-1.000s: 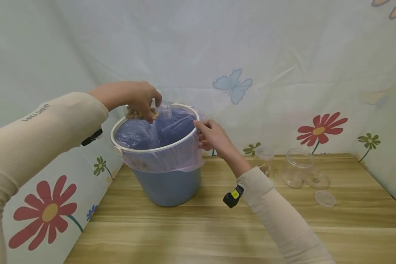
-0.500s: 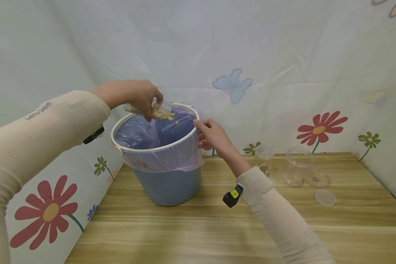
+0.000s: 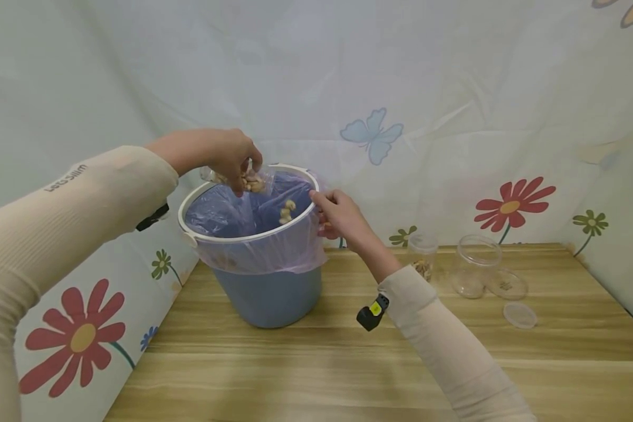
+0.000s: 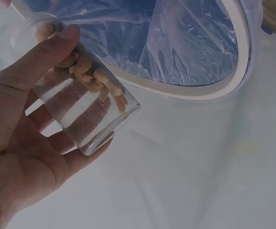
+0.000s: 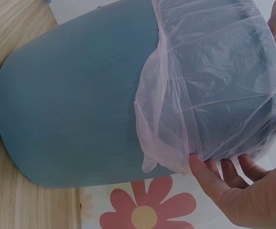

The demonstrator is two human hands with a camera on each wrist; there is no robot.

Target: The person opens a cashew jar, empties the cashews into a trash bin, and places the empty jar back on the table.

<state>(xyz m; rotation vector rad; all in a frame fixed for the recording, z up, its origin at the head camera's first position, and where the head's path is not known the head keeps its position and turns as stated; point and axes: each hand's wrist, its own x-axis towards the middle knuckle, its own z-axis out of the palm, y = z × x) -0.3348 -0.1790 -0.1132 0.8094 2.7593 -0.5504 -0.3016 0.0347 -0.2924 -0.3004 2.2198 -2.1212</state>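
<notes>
My left hand (image 3: 227, 155) grips a clear plastic jar (image 4: 102, 131), tipped on its side over the bin's opening. Cashews (image 4: 83, 71) lie along the jar's lower side in the left wrist view. A few falling cashews (image 3: 287, 212) are in mid-air inside the bin's mouth. The blue trash bin (image 3: 269, 302) has a white rim ring and a thin pinkish liner bag (image 3: 258, 258) folded over its outside. On the bin's right side, my right hand (image 3: 343, 220) holds the rim, thumb at the top and fingers against the bag outside. The bin's bottom is hidden.
On the wooden table (image 3: 348, 375), right of the bin, stand a small lidded jar (image 3: 423, 264) with nuts inside and a wider clear jar (image 3: 477, 264). A large clear lid (image 3: 508, 285) and a smaller lid (image 3: 520, 315) lie beside them. A flowered curtain (image 3: 443, 135) hangs behind.
The jar in my left hand has tipped further and shifted slightly right. Cashews slid to its mouth and some now drop into the bin. My right hand stays in place.
</notes>
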